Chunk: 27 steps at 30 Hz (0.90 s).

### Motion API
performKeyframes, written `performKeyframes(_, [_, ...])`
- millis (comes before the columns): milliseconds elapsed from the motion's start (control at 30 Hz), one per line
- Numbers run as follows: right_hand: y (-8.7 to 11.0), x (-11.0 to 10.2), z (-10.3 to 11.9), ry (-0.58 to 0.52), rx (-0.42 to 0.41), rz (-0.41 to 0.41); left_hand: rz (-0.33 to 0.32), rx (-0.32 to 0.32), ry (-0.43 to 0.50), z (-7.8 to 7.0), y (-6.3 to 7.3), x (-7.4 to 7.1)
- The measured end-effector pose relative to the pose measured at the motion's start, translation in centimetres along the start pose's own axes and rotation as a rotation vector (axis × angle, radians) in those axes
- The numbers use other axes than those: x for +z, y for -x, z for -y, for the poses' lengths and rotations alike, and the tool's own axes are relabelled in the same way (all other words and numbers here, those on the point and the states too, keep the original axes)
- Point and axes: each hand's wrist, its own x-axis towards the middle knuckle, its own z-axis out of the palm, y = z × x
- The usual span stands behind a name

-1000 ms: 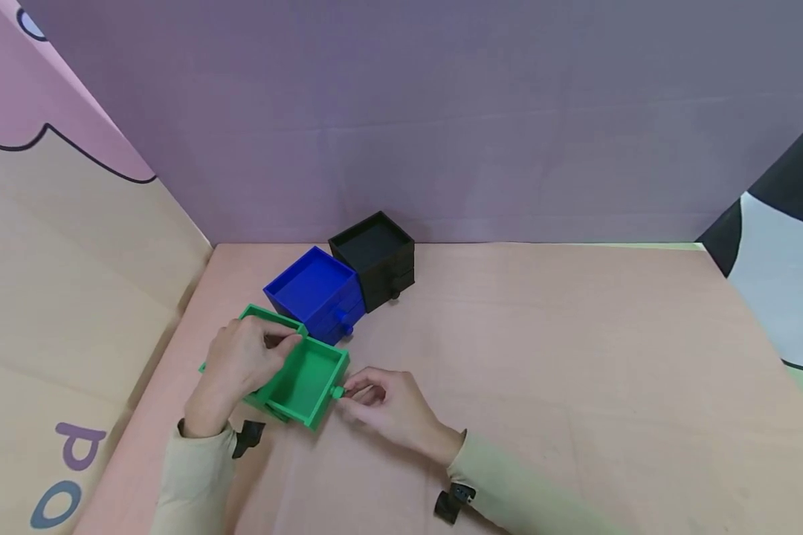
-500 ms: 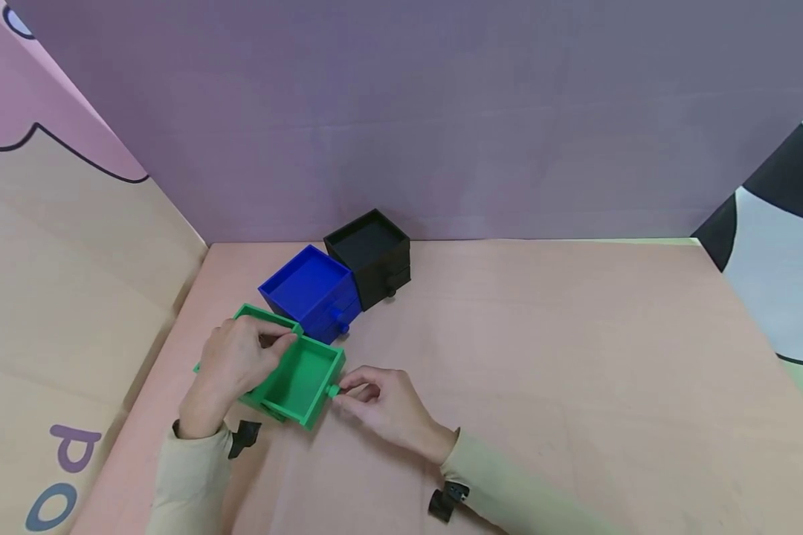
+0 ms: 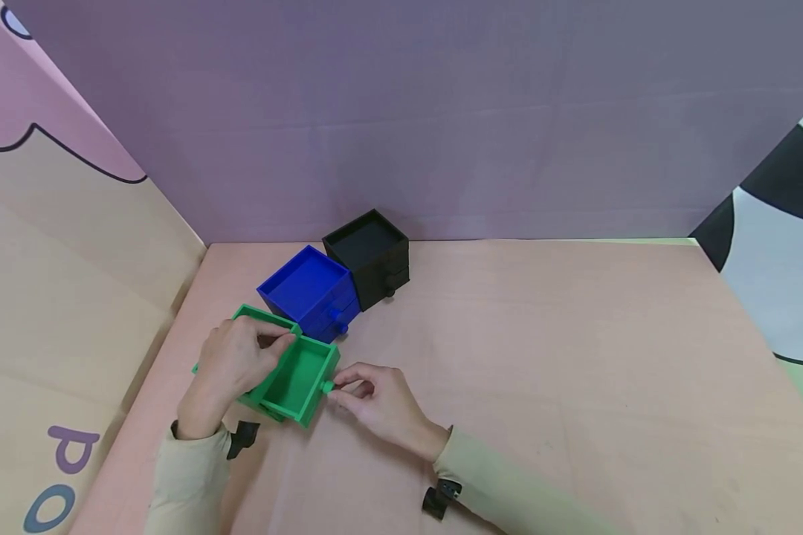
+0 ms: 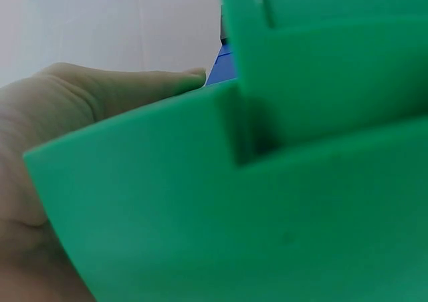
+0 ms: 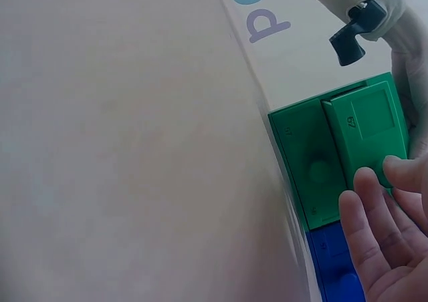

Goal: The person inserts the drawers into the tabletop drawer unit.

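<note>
A small green drawer box (image 3: 265, 317) stands on the table with its upper drawer (image 3: 301, 380) pulled partly out, showing a bare drawer floor. My left hand (image 3: 230, 364) grips the box from above, thumb and index finger near its top front edge; its other fingers are hidden. In the left wrist view, the green box wall (image 4: 147, 202) fills most of the picture. The thumb and index finger of my right hand (image 3: 381, 401) pinch the drawer's round knob (image 3: 327, 386). In the right wrist view, the drawer front (image 5: 368, 128) juts out above the lower drawer.
Against the green box stands a blue drawer box (image 3: 311, 290), and a black drawer box (image 3: 368, 256) adjoins that one; their drawers look closed. A purple wall (image 3: 442, 126) rises at the back and a cream printed wall (image 3: 73, 282) at the left. Pink cloth covers the table (image 3: 542, 386).
The green upper drawer has slid slightly inward, and my right hand has moved left with its knob. My left hand keeps its place on the box. The whole view has shifted a little.
</note>
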Motion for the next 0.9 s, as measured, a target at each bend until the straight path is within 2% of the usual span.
performKeyframes(567, [-0.7,1.2,0.5,-0.041,0.039,0.038,-0.001,0.006,0.01,0.1,0.0,0.0])
performKeyframes(900, [-1.0,1.7,0.5,-0.039,0.04,0.018,0.002,-0.002,0.003,0.0,0.2,0.0])
